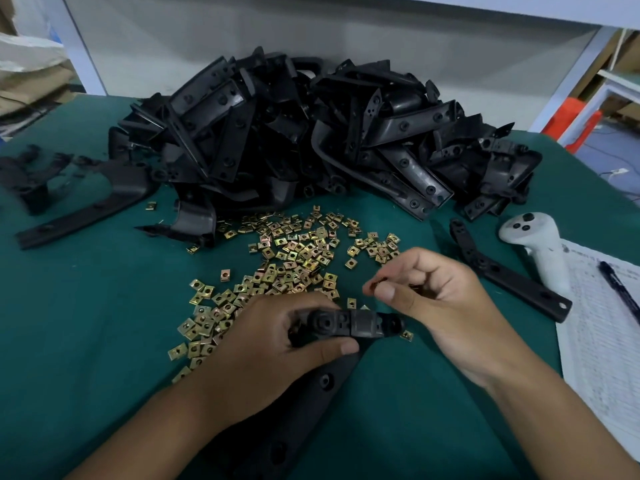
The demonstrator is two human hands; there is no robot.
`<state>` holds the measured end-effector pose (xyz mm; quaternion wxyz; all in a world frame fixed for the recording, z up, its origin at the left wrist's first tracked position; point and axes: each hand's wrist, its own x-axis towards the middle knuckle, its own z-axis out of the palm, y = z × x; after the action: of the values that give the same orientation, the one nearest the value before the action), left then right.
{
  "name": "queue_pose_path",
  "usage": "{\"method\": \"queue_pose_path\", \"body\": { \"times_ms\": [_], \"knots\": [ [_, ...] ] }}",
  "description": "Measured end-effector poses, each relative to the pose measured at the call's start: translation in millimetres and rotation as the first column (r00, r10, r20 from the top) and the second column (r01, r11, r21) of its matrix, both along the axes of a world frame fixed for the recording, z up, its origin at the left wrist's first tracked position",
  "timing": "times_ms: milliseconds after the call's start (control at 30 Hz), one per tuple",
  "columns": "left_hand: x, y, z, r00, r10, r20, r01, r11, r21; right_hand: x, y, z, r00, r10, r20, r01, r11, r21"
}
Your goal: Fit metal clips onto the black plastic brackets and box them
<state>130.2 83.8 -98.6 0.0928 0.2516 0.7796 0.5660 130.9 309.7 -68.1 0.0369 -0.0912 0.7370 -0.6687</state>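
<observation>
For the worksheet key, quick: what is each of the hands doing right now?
Left hand: grips a black bracket.
Right hand: pinches a metal clip between thumb and fingertip.

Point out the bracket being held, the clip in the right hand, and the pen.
bracket (346, 323): head view, its upper end
clip (374, 285): head view, edge showing between fingertips
pen (620, 292): head view, mid barrel

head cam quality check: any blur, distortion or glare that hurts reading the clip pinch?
Head view: wide-angle bowing at the edges, table rim curves. Left-edge brackets are smeared; centre is sharper. Lighting is soft and even, with mild sheen on the bracket pile and no harsh glare. The clip pinched by the right hand is small and mostly hidden; the left hand grips a bracket.
</observation>
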Motion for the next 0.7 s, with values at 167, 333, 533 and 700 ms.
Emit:
{"method": "queue_pose_path", "body": {
  "times_ms": [167, 333, 533, 700],
  "knots": [
    [2.9, 3.9, 4.0, 0.994, -0.067, -0.08, 0.063, 0.996, -0.059, 4.3, -3.0, 1.0, 0.999, 0.034, 0.011, -0.035, 0.999, 0.029],
    [3.4, 5.4, 8.7, 0.992, -0.065, -0.113, 0.054, 0.994, -0.095, 6.8, -6.3, -1.8, 0.998, 0.049, 0.041, -0.05, 0.998, 0.023],
    [2.5, 5.5, 6.4, 0.987, -0.076, -0.141, 0.061, 0.992, -0.109, 7.0, -7.8, -2.7, 1.0, 0.008, 0.024, -0.009, 1.0, 0.028],
    [2.1, 4.9, 3.6, 0.983, -0.074, -0.166, 0.054, 0.992, -0.118, 7.5, -9.8, -3.4, 0.999, 0.04, 0.021, -0.041, 0.998, 0.056]
  ]
}}
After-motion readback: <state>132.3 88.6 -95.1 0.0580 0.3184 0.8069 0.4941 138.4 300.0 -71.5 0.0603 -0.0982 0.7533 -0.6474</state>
